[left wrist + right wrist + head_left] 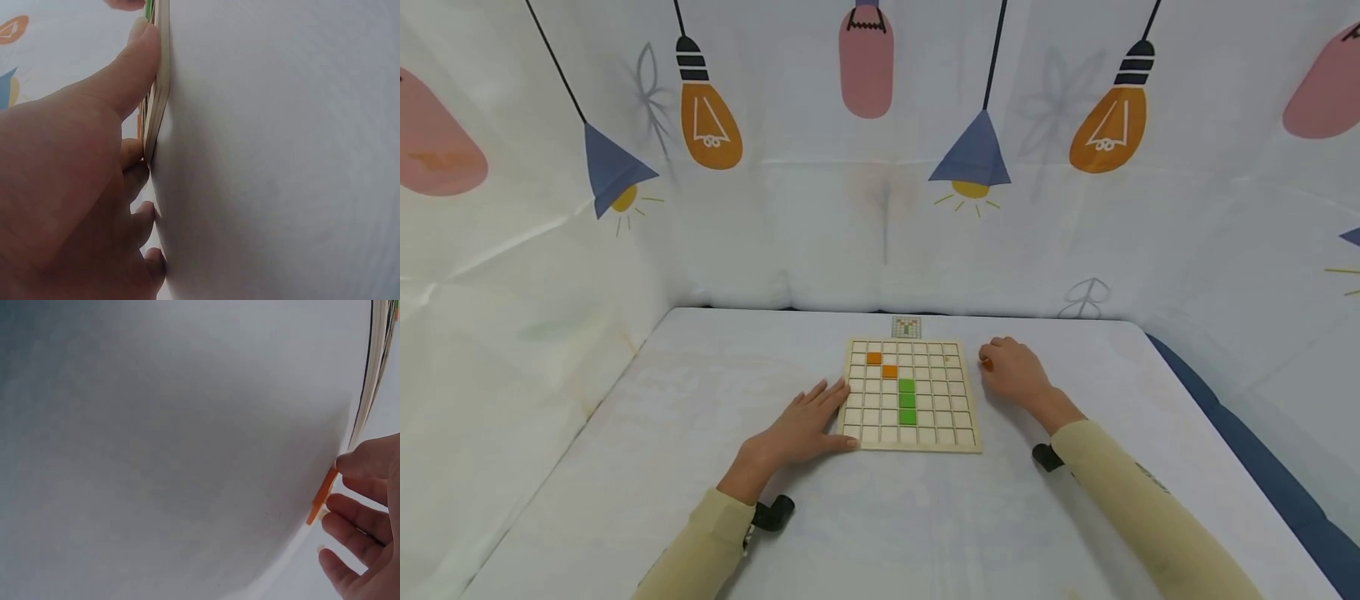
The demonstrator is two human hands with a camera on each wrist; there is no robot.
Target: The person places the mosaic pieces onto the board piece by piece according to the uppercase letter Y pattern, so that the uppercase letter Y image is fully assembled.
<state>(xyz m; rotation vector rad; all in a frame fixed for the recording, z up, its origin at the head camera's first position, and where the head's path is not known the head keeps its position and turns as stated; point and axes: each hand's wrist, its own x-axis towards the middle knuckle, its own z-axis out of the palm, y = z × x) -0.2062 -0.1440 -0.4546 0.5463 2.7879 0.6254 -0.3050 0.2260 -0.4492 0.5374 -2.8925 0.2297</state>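
Pale wooden grid board point(940, 402), square and edged with a raised rim, lies flat on the white tabletop point(925, 517), centred in front of the person. Two orange square tiles point(874, 358) sit in its cells on a diagonal, touching at most by a corner, and three green square tiles point(907, 400) run in a column towards the person, beginning one row nearer and one column further right than the second orange one.

The person's left hand point(805, 425) is spread with fingers extended, fingertips touching the board's left edge and thumb at its near left corner; it grips nothing. To the right of the board and apart from it, the right hand point(1015, 372) is nearly closed, pinching a thin orange piece point(325, 485) by thumb and fingers (its edge looks stepped, and whether it is one tile or two I cannot tell).

Just beyond the board's far edge lies a small rectangular card printed with a coloured grid point(906, 321). Behind everything hangs a white cloth backdrop point(820, 217) printed with lamps and bulbs.
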